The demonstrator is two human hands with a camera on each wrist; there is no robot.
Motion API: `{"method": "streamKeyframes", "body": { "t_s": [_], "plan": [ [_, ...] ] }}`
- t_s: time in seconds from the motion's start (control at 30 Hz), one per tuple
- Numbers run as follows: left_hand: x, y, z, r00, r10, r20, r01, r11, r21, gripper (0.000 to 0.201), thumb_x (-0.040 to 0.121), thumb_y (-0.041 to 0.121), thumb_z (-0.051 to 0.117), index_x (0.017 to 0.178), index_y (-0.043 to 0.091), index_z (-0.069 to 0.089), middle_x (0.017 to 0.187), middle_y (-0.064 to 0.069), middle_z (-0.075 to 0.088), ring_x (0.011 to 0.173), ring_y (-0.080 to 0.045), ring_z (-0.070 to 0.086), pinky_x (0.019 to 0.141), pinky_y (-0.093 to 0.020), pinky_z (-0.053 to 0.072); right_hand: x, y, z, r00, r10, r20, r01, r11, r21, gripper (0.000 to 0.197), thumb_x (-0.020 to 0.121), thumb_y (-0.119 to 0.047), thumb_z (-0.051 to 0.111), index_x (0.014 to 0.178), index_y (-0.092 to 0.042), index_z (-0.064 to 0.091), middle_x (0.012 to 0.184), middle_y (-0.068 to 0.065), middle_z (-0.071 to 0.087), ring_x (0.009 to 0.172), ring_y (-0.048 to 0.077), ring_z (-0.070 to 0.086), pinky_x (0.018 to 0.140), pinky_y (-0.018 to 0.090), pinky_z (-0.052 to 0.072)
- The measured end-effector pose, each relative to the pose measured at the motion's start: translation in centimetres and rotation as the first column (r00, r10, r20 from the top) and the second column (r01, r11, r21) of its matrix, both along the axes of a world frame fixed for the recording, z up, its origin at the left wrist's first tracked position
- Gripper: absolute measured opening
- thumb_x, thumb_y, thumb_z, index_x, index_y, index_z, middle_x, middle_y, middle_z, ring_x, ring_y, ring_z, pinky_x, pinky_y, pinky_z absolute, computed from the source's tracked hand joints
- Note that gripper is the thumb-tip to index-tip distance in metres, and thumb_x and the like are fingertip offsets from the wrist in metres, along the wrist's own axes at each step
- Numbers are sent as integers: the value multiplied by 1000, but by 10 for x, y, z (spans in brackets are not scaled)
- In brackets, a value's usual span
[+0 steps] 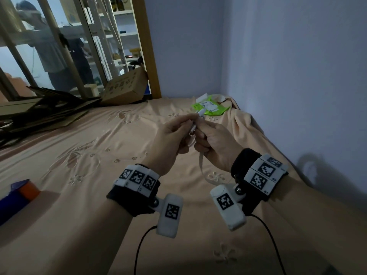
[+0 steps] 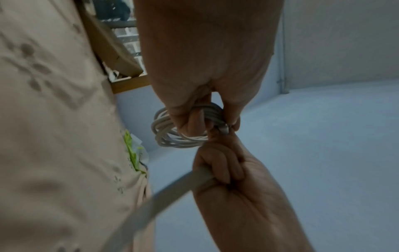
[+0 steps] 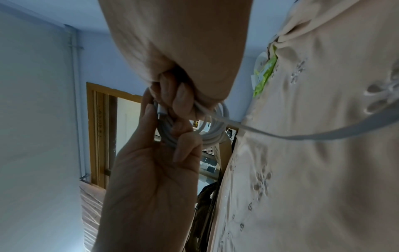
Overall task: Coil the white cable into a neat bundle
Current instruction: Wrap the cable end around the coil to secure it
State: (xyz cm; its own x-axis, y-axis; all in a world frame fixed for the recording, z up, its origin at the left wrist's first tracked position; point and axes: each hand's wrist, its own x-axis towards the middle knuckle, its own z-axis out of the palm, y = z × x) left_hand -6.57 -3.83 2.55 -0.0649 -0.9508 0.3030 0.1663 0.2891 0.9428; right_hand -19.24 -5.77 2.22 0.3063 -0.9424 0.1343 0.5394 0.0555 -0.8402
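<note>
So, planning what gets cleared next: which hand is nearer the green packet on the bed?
Right. The right hand is just short of the green packet; the left hand is farther left. Both grip the white cable.

A bed (image 1: 83, 147) under a peach sheet with stitched flowers fills a corner of pale blue walls (image 1: 288, 66). Along its far left side stands a wood-framed glass partition (image 1: 148, 46) (shelves show dimly through it), with flattened cardboard (image 1: 39, 110) and a cardboard box (image 1: 124, 90) stacked against it. The light is dim.
</note>
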Motion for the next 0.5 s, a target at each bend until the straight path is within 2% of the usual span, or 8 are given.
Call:
{"method": "streamKeyframes", "body": {
  "t_s": [0.13, 0.2, 0.27, 0.37, 0.5],
  "plan": [
    [5, -4, 0, 1000, -16, 23, 16, 1000, 9, 24, 99, 10, 53, 103, 19, 75, 89, -18, 48, 71, -28, 32, 50, -29, 24, -4, 0, 1, 1000, -1, -16, 1, 1000, -7, 25, 103, -16, 46, 80, -10, 51, 51, -4, 39, 36, 4, 25, 35, 17, 23],
    [5, -4, -1, 1000, -10, 30, 10, 1000, 20, 24, 99, 13, 53, 105, 20, 75, 91, -18, 49, 73, -29, 34, 49, -28, 25, -3, -1, 0, 1000, -17, -21, 17, 1000, -3, 25, 103, -14, 46, 79, -10, 51, 50, -4, 40, 35, 3, 26, 35, 17, 23],
    [3, -4, -2, 999, 2, 42, -4, 999, 32, 25, 100, 17, 51, 115, 20, 71, 89, -17, 51, 70, -26, 39, 47, -26, 27, -1, -3, -1, 999, -34, -22, 34, 999, 3, 26, 102, -13, 47, 77, -11, 51, 51, -3, 39, 35, 3, 27, 34, 17, 24],
    [0, -5, -3, 997, 34, 68, -39, 997, 73, 31, 102, 25, 49, 130, 29, 61, 85, -12, 50, 62, -18, 44, 47, -26, 28, -1, -2, -2, 998, -48, -45, 49, 999, 15, 29, 102, -13, 49, 72, -12, 49, 50, -3, 38, 34, 4, 28, 33, 18, 23],
    [-1, -5, -4, 993, 48, 105, -60, 992, 114, 31, 101, 30, 50, 130, 31, 60, 86, -9, 55, 63, -15, 47, 48, -27, 29, -1, -2, -4, 995, -53, -81, 54, 998, 10, 29, 101, -14, 50, 72, -12, 50, 50, -3, 37, 34, 4, 27, 34, 18, 21]
  ]
}}
